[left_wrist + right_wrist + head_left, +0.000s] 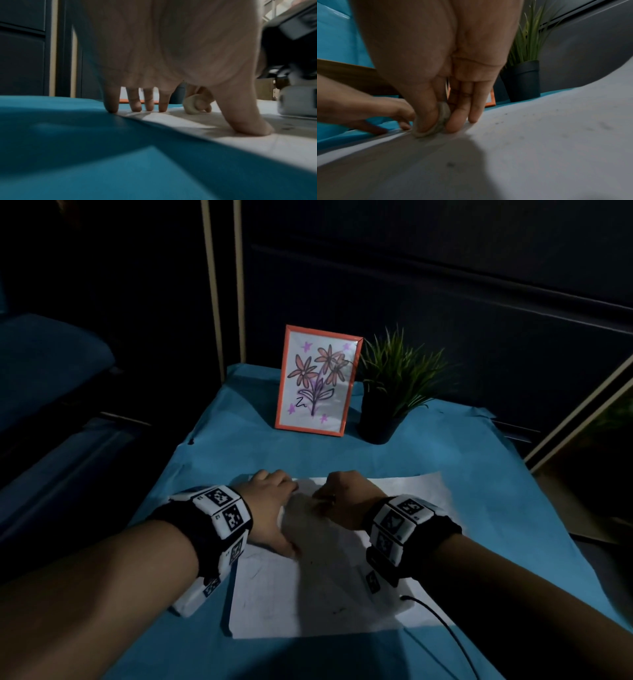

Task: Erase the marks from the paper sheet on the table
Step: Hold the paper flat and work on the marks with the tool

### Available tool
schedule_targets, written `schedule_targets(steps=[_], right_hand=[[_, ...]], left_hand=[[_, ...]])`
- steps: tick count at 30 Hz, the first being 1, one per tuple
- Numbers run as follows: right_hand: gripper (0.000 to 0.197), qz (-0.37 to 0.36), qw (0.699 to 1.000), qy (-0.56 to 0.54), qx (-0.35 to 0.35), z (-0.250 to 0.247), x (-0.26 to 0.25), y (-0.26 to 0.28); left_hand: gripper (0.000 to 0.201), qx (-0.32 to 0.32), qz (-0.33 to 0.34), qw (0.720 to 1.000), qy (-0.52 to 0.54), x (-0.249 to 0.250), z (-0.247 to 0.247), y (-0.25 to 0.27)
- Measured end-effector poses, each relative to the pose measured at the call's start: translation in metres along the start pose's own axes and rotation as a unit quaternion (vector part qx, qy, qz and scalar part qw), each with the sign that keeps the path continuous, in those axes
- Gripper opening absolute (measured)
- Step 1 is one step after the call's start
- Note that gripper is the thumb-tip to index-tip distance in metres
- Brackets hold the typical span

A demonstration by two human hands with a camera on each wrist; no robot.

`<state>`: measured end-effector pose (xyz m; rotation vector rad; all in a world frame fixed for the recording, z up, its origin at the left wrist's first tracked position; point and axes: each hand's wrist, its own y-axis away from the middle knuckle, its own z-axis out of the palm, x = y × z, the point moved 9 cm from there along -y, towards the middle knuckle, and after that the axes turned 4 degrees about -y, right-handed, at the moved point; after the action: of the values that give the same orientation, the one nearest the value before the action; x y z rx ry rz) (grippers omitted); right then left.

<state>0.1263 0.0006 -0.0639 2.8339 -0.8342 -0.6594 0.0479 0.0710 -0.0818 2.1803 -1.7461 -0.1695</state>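
**Erasing under way at the far left corner; faint marks still ahead**

Forearms with tagged wrist bands fill the near part of the head view, and beyond them lies the paper sheet (308,594), flat on the blue-covered surface (462,474). Right hand (346,496) pinches a small pale eraser (435,124) between thumb and first fingers (453,124), curled tight on it, with the eraser's lower edge pressed on the sheet just beside the left hand's fingertips. Left hand (270,508) is spread, its fingers (111,102) straight and apart, their tips planted along the sheet's far left edge and the thumb (248,121) pressed further in on the paper, so the sheet is pinned on both sides of the rubbing spot.

How far along: the paper around the eraser looks mostly pale, but the dim light makes it hard to call it clean. Behind the right hand's fingers, toward the wrist, the right wrist view shows faint grey smudges and dark specks (501,122) scattered on the sheet, and the head view shows small dark flecks (339,609) near the front edge. I judge the job part done: one corner is being worked, and the middle and near part seem left, plus brushing off crumbs.

Well beyond the fingers stand a framed flower drawing (317,380) and a potted plant (394,385), side by side, apart from the sheet.
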Motion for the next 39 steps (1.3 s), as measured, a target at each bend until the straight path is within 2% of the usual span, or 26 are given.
schedule_targets(steps=[3,5,8,12,17,23,30,32,36,39], right_hand=[[0.028,0.033,0.999,-0.026,0.032,-0.009,0.007,-0.009],[0.027,0.029,0.998,-0.025,0.04,-0.01,0.004,-0.011],[0.026,-0.005,1.0,0.007,0.009,0.002,-0.004,-0.007],[0.026,-0.009,1.0,0.014,-0.023,0.008,-0.003,-0.004],[0.026,0.011,0.999,0.01,0.028,-0.007,0.0,-0.013],[0.023,-0.036,0.999,0.024,-0.03,0.013,-0.011,0.008],[0.021,0.0,0.999,-0.023,0.038,-0.003,0.001,-0.006],[0.02,-0.012,0.999,-0.011,0.029,0.001,-0.003,-0.003],[0.025,-0.04,0.998,0.039,-0.034,0.018,-0.011,0.009],[0.029,-0.023,0.999,0.03,-0.018,0.009,-0.008,0.003]], left_hand=[[0.109,-0.006,-0.006,1.0,0.006,-0.002,0.001,-0.002],[0.109,-0.004,-0.009,1.0,0.01,-0.003,0.001,-0.003],[0.109,-0.001,-0.009,1.0,0.008,-0.002,-0.001,-0.001],[0.11,-0.003,-0.009,1.0,0.005,-0.002,0.0,0.001],[0.107,0.0,-0.01,1.0,-0.002,-0.001,-0.002,0.0],[0.106,-0.007,-0.003,1.0,-0.007,-0.001,0.0,0.001],[0.117,-0.02,0.003,1.0,-0.015,-0.002,0.003,0.002],[0.115,-0.017,0.004,1.0,-0.014,-0.002,0.003,0.004],[0.116,-0.027,0.002,0.999,-0.025,-0.001,0.005,0.006],[0.114,-0.028,-0.002,0.999,-0.025,0.0,0.004,0.008]])
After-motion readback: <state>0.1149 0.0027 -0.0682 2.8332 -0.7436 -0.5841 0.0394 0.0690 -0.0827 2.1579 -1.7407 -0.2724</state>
